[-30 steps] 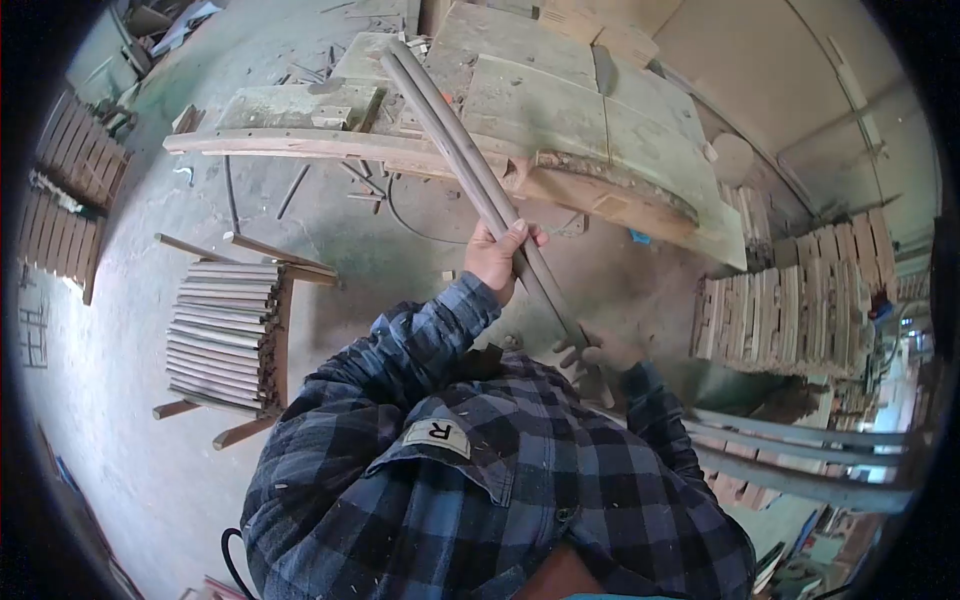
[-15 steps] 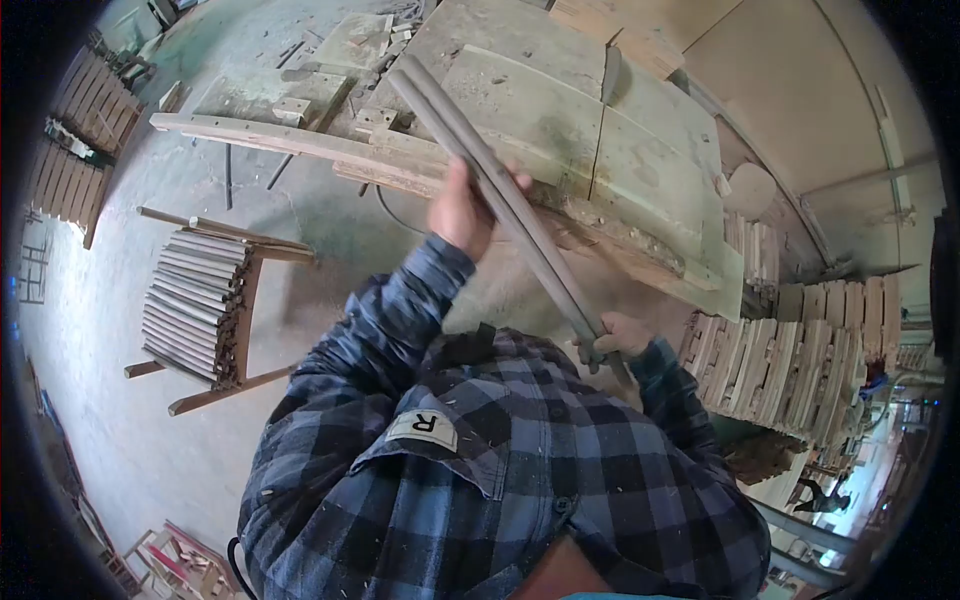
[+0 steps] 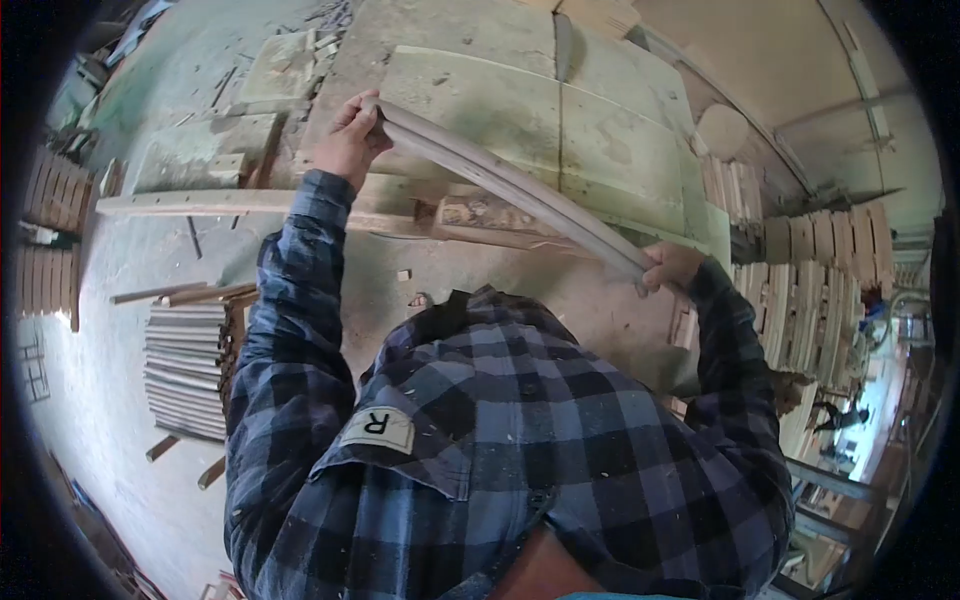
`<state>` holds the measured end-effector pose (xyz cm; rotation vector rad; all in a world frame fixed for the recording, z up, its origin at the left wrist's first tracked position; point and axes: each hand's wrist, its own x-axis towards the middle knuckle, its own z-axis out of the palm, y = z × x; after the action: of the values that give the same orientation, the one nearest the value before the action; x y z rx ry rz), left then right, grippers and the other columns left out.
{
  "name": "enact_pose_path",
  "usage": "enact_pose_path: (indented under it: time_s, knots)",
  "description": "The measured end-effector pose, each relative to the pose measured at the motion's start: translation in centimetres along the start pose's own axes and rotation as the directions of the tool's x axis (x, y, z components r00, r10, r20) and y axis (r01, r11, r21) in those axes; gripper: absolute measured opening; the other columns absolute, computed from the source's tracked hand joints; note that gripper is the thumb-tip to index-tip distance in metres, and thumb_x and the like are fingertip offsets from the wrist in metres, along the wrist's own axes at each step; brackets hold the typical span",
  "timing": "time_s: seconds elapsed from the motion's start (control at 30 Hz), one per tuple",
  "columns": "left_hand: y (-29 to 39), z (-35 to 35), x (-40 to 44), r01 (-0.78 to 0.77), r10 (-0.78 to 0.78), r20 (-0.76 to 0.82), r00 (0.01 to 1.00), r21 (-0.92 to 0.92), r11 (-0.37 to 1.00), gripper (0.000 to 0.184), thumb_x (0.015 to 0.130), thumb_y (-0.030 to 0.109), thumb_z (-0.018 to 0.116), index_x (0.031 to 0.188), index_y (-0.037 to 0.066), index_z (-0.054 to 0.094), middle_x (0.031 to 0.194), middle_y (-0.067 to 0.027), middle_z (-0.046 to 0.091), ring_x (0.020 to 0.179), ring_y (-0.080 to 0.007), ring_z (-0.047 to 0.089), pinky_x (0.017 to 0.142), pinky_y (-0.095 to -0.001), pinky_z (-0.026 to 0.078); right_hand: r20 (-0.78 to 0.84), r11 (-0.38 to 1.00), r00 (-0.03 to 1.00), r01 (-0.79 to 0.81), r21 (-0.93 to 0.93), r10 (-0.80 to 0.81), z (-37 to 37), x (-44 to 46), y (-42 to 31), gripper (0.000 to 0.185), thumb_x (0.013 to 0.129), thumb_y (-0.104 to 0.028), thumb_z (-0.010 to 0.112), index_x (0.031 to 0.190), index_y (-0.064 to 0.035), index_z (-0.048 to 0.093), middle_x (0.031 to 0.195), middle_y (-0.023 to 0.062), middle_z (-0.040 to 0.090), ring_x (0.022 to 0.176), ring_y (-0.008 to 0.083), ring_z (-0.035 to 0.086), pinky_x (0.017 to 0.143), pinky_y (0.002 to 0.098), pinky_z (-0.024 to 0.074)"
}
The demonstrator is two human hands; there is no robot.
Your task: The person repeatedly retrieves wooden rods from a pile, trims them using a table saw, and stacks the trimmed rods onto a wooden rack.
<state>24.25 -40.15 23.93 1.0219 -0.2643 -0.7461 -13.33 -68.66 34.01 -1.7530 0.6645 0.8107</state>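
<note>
A pair of long greyish wooden rods [image 3: 515, 190] lies side by side in my hands, slanting down from upper left to lower right above the workbench's near edge. My left hand [image 3: 350, 138] is closed round their upper left end. At the lower right end, my right hand [image 3: 672, 266] grips them, its fingers wrapped round and partly hidden. Beyond the rods is the dusty workbench [image 3: 470, 85], with a long wooden rail [image 3: 200, 203] along its near side.
Left of me, a stack of similar rods [image 3: 185, 370] rests on a wooden support on the floor. Stacked wooden pieces [image 3: 800, 320] stand at the right. Small wood blocks [image 3: 230, 165] lie on the bench's left part. A distant person [image 3: 838, 415] is at far right.
My left hand has gone from partway along the rods to their far end, up and left. My right hand has moved up and right. The rods now slant less steeply.
</note>
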Motion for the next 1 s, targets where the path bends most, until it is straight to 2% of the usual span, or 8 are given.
enact_pose_path:
  time_s: [0.03,0.23,0.4,0.43,0.57,0.77,0.9,1.0]
  knots:
    - [-1.0,-0.3,1.0,0.043,-0.046,0.034,0.998,0.085,0.995,0.032,0.089,0.018,0.050,0.120,0.008,0.047,0.086,-0.0013,0.057,0.084,-0.0120,0.060,0.061,-0.0239,0.046,-0.031,0.995,0.999,-0.043,-0.088,0.040,-2.0,0.4,1.8,0.026,0.068,-0.018,0.066,0.086,0.0001,0.059,0.071,0.0067,0.063,0.066,0.0144,0.059,0.057,0.0249,0.0432]
    - [-4.4,5.0,3.7,0.027,-0.210,0.153,0.966,0.745,0.667,0.041,0.081,0.018,0.058,0.118,0.002,0.047,0.087,-0.0076,0.061,0.070,-0.0134,0.062,0.053,-0.0212,0.044,-0.107,0.954,0.981,-0.185,-0.235,0.164,-11.2,0.4,6.5,0.027,0.068,-0.023,0.067,0.086,-0.0031,0.063,0.073,0.0039,0.063,0.066,0.0128,0.057,0.063,0.0257,0.0430]
    - [-11.2,9.5,7.6,-0.060,-0.407,0.174,0.897,0.959,0.276,0.048,0.077,0.012,0.063,0.120,-0.002,0.045,0.087,-0.0144,0.061,0.064,-0.0141,0.062,0.049,-0.0235,0.046,-0.169,0.756,0.933,-0.357,-0.549,0.318,-17.5,1.0,10.2,0.030,0.065,-0.025,0.066,0.089,-0.0070,0.064,0.074,0.0020,0.062,0.067,0.0118,0.054,0.065,0.0275,0.0416]
    - [-11.1,12.0,7.2,0.059,-0.491,0.086,0.867,0.960,0.273,0.042,0.075,0.015,0.064,0.113,0.001,0.053,0.086,-0.0144,0.063,0.068,-0.0193,0.062,0.056,-0.0289,0.049,-0.158,0.734,0.937,-0.342,-0.586,0.311,-18.7,1.6,11.7,0.029,0.065,-0.026,0.067,0.087,-0.0069,0.064,0.072,0.0018,0.062,0.067,0.0121,0.054,0.065,0.0280,0.0414]
    - [-15.2,16.5,6.8,-0.325,-0.371,0.263,0.891,0.938,-0.116,0.035,0.070,0.021,0.065,0.103,0.010,0.062,0.088,-0.0123,0.064,0.080,-0.0309,0.060,0.076,-0.0371,0.048,-0.083,0.697,0.967,-0.231,-0.679,0.239,-23.5,2.9,20.1,0.039,0.066,-0.039,0.064,0.092,-0.0092,0.062,0.074,0.0029,0.061,0.068,0.0154,0.054,0.064,0.0312,0.0414]
    - [-17.0,19.4,6.0,-0.291,-0.527,0.254,0.811,0.957,0.014,0.028,0.067,0.019,0.063,0.093,0.010,0.066,0.080,-0.0127,0.064,0.078,-0.0295,0.061,0.074,-0.0379,0.048,0.030,0.823,0.972,-0.180,-0.538,0.232,-26.9,3.6,22.9,0.038,0.065,-0.030,0.069,0.092,-0.0054,0.058,0.080,0.0041,0.060,0.073,0.0159,0.054,0.068,0.0314,0.0417]
    - [-17.6,20.6,5.6,-0.430,-0.510,0.297,0.807,0.887,-0.165,0.024,0.065,0.017,0.062,0.087,0.009,0.066,0.077,-0.0126,0.064,0.075,-0.0304,0.060,0.071,-0.0388,0.048,-0.086,0.804,0.980,-0.198,-0.561,0.182,-26.2,4.2,23.5,0.054,0.065,-0.021,0.074,0.111,-0.0068,0.051,0.101,0.0116,0.058,0.095,0.0221,0.055,0.082,0.0353,0.0433]
    - [-17.7,20.4,5.9,-0.429,-0.512,0.304,0.804,0.892,-0.144,0.023,0.065,0.016,0.062,0.086,0.009,0.066,0.080,-0.0128,0.064,0.075,-0.0310,0.060,0.072,-0.0391,0.048,-0.335,0.831,0.908,0.026,-0.556,-0.252,-21.4,4.0,19.8,0.052,0.067,-0.015,0.071,0.114,-0.0090,0.049,0.115,0.0114,0.054,0.107,0.0256,0.050,0.090,0.0344,0.0400]
